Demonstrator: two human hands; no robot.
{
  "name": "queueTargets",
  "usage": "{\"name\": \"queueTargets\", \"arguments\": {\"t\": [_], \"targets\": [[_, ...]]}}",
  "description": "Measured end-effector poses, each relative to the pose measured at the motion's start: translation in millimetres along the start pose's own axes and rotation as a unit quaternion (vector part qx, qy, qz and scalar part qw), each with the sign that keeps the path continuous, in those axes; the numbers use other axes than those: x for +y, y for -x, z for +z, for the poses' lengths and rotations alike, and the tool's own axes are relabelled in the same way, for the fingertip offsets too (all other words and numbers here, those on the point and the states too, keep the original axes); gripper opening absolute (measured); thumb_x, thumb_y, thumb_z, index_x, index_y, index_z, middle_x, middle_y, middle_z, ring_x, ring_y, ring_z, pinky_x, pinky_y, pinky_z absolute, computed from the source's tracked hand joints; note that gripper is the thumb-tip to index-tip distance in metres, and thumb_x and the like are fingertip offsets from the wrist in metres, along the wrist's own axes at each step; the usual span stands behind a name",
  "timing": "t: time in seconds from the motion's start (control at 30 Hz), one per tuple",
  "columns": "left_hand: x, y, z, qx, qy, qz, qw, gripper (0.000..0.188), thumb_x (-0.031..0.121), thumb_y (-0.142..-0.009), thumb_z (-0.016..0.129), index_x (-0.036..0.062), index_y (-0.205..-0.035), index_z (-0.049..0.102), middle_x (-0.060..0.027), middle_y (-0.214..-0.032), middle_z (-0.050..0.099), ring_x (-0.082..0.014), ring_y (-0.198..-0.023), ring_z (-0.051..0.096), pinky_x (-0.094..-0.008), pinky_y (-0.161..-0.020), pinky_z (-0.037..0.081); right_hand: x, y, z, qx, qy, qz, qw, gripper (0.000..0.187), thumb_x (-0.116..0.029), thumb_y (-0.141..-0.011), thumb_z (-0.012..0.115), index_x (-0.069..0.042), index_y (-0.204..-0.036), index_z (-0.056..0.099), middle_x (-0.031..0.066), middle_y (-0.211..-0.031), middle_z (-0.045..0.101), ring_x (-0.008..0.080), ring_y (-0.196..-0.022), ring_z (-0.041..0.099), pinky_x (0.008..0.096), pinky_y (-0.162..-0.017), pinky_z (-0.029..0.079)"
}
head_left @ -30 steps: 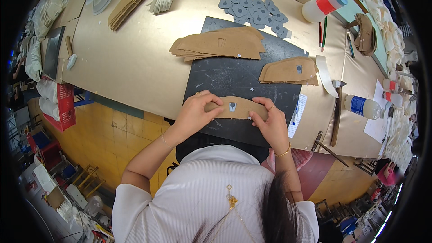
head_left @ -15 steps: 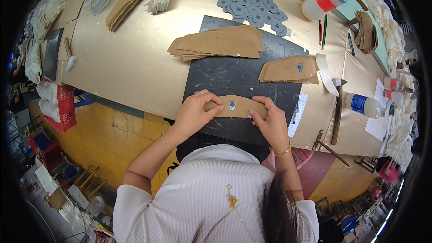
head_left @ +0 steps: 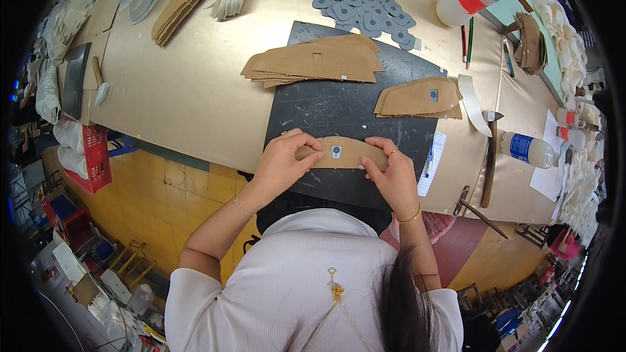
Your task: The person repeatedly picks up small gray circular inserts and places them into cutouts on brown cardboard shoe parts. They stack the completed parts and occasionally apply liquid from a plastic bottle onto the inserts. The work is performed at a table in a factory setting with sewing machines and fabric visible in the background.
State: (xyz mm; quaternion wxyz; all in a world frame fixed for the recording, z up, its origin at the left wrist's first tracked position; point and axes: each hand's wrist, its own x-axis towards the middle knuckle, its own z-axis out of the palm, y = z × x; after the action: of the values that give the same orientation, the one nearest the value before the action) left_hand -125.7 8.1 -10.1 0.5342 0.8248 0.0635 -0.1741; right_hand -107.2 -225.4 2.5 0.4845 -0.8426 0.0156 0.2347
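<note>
Between my hands is a curved brown leather-like piece (head_left: 349,154), with a small grey patch (head_left: 336,152) set in a pale-edged cutout near its middle. My left hand (head_left: 287,160) pinches its left end between thumb and fingers. My right hand (head_left: 391,173) grips the right end, the thumb at the near edge by a tiny white tag. The piece is held over the near part of a black board (head_left: 313,114). On the board beyond lie a stack of larger brown pieces (head_left: 313,62) and, to the right, a smaller stack (head_left: 417,98) whose top piece has a grey patch.
Loose grey patches (head_left: 365,10) lie beyond the board. At right are a white strip (head_left: 474,104), two hammers (head_left: 490,163) (head_left: 479,212), a clear bottle with a blue label (head_left: 528,150), a red-banded bottle (head_left: 469,1) and pencils (head_left: 467,44). A red crate (head_left: 98,160) stands left of the table.
Both hands keep their hold on the brown piece, which stays in nearly the same place. The whole view has shifted very slightly.
</note>
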Motion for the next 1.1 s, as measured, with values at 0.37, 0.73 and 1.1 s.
{"name": "queueTargets", "arguments": {"t": [0.37, 0.73, 1.1], "targets": [[-3, 1, 3, 0.012, -0.037, 0.022, 0.999, 0.014, 0.011, -0.083, 0.076, 0.0013, -0.091, 0.070, -0.0085, -0.084, 0.063, -0.0234, -0.082, 0.063, -0.0328, -0.076, 0.049, 0, -1, 1, 0.003, 0.001, 0.005, 1.000, 0.032, -0.008, -0.089, 0.071, -0.001, -0.119, 0.063, 0.0162, -0.093, 0.072, 0.0179, -0.065, 0.070, 0.0294, -0.061, 0.057], [1, 14, 11, 0.046, -0.144, 0.053, 0.987, 0.014, 0.013, -0.084, 0.075, 0.0052, -0.095, 0.070, -0.0090, -0.096, 0.064, -0.0289, -0.084, 0.063, -0.0371, -0.075, 0.051, 3, 0, 7, 0.039, 0.082, -0.039, 0.995, 0.033, -0.011, -0.086, 0.073, -0.004, -0.117, 0.065, 0.0149, -0.099, 0.071, 0.0250, -0.078, 0.070, 0.0355, -0.070, 0.056], [-19, 10, 15, 0.063, -0.350, 0.427, 0.832, 0.033, 0.009, -0.076, 0.071, 0.0149, -0.108, 0.073, -0.0056, -0.106, 0.057, -0.0246, -0.104, 0.054, -0.0392, -0.085, 0.045, 2, 1, 17, 0.078, 0.329, -0.277, 0.899, 0.042, -0.007, -0.079, 0.064, -0.019, -0.120, 0.068, 0.0068, -0.114, 0.058, 0.0270, -0.104, 0.054, 0.0409, -0.090, 0.042]]}}
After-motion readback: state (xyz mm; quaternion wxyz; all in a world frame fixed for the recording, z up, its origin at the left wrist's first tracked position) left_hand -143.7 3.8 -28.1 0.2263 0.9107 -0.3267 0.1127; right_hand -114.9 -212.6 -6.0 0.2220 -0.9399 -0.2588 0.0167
